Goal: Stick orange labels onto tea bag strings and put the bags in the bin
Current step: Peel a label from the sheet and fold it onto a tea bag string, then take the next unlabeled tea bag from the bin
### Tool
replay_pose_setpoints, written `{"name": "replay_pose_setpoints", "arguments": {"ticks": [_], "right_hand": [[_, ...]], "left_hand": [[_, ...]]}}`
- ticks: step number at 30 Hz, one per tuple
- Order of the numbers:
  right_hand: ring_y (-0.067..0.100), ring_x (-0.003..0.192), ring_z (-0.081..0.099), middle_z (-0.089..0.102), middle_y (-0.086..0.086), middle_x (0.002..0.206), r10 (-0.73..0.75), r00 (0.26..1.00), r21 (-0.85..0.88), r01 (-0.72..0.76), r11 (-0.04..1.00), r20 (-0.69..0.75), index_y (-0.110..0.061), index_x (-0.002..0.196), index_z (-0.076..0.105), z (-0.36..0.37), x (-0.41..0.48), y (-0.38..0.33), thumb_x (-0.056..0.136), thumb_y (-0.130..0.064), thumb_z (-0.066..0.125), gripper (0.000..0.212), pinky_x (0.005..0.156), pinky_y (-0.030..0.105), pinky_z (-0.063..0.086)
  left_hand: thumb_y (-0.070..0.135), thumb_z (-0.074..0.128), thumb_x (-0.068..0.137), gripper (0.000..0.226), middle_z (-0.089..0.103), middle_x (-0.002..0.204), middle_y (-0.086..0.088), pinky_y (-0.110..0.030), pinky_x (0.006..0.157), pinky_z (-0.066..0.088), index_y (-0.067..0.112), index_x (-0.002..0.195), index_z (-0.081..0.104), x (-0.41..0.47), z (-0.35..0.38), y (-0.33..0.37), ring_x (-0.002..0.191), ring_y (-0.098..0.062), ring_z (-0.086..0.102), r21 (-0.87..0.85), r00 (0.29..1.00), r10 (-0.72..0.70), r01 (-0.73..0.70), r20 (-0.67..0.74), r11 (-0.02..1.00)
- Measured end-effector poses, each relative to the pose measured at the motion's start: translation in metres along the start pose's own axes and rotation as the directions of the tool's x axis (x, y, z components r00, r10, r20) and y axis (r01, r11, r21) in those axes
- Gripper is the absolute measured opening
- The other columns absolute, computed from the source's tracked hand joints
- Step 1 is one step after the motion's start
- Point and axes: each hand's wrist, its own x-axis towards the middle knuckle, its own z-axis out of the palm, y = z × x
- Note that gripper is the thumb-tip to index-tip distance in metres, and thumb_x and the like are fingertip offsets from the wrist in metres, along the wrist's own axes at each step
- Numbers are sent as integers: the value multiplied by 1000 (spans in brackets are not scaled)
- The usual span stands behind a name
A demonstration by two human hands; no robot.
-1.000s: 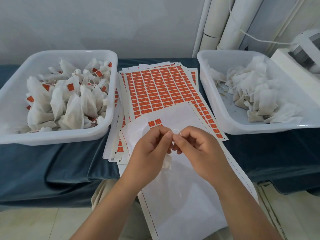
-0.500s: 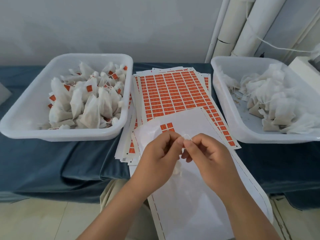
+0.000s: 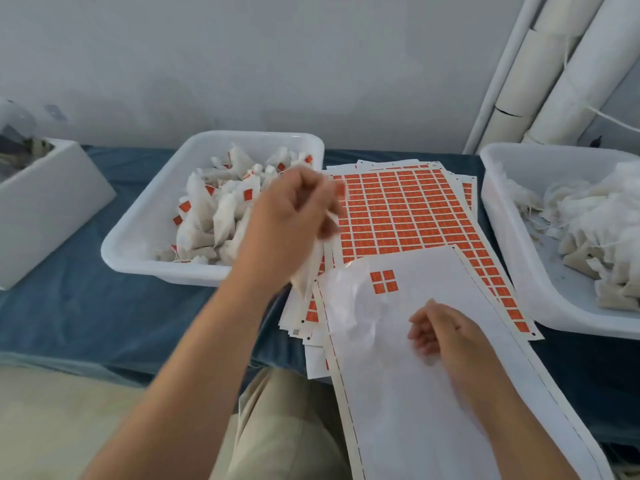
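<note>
My left hand (image 3: 291, 220) is raised beside the right rim of the left white bin (image 3: 145, 216), its fingers curled round the string of a white tea bag (image 3: 308, 271) that hangs below it, blurred. That bin holds several tea bags with orange labels. My right hand (image 3: 440, 330) rests with loosely curled fingers on a nearly used-up white label sheet (image 3: 433, 393), holding nothing. A few orange labels (image 3: 383, 281) remain near that sheet's top. A full sheet of orange labels (image 3: 398, 213) lies behind it.
A second white bin (image 3: 519, 271) at the right holds several unlabelled tea bags. A white box (image 3: 41, 209) stands at the far left on the blue cloth. White pipes (image 3: 554, 74) run up the wall at the back right. My knee shows below the table edge.
My hands have parted. The left hand has carried the tea bag up and left toward the left bin. The right hand let go and stayed on the sheet. The camera has turned left.
</note>
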Motion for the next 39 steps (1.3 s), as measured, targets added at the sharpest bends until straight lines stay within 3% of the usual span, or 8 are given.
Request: {"name": "replay_pose_setpoints", "arguments": {"ticks": [5,11,16,20,25,28,34,39], "right_hand": [[12,73,72,75,-3,79,-25,1000,-49,25,999,-18,-35,84,71,2,6,14,105,-42,53,28,58,18,56],[7,74,72,75,-7,77,-26,999,-96,23,995,-31,-28,86,71,4,7,15,104,-43,56,28,58,15,55],[10,75,73,76,-5,81,21,1000,-62,-20,998,15,-27,86,72,1,6,7,104,-39,57,26,64,16,56],[11,80,73,76,-3,87,-66,996,-40,69,997,60,-34,88,73,-21,2,-20,103,-32,58,21,72,22,58],[-2,83,68,75,-17,94,-290,912,-180,245,953,-292,-40,98,72,-94,15,-70,89,-60,58,27,67,23,52],[3,104,64,68,-14,117,-289,907,-522,95,848,-305,-37,106,74,-153,50,-77,97,-55,58,26,91,36,51],[32,152,26,37,14,162,258,915,-842,-389,374,-309,-37,146,56,-222,109,-50,105,-55,45,47,116,43,28],[38,114,60,65,17,129,230,866,-573,-472,670,-445,-9,129,66,-231,112,-27,106,-43,45,46,102,51,51]], "left_hand": [[24,56,108,21,82,85,-3,-32,76,62,11,98,69,95,-37,-4,76,-15,75,-113,969,-18,-10,-245,994],[31,59,91,34,71,76,-9,-36,68,47,2,85,77,139,-79,-78,68,-30,57,567,949,-169,296,-267,769],[35,81,88,47,78,106,3,-38,96,60,21,132,69,130,-91,-100,90,-16,77,227,912,-272,348,-307,910],[41,73,86,42,73,122,5,-43,99,56,29,126,70,123,-94,-100,105,-23,71,370,914,-127,279,-384,886],[59,62,91,32,73,102,19,-40,87,57,39,115,69,79,-71,-61,88,-4,70,272,924,23,88,-382,958],[63,60,95,16,72,97,28,-30,70,55,52,105,66,36,-41,-31,83,6,69,246,959,78,-8,-273,969],[66,56,86,20,72,98,28,-17,51,57,57,102,64,-32,13,-5,85,2,74,114,998,44,-49,45,992],[66,56,80,32,72,97,30,-22,69,55,43,98,68,-51,36,-22,91,2,72,69,991,-50,41,125,997]]}}
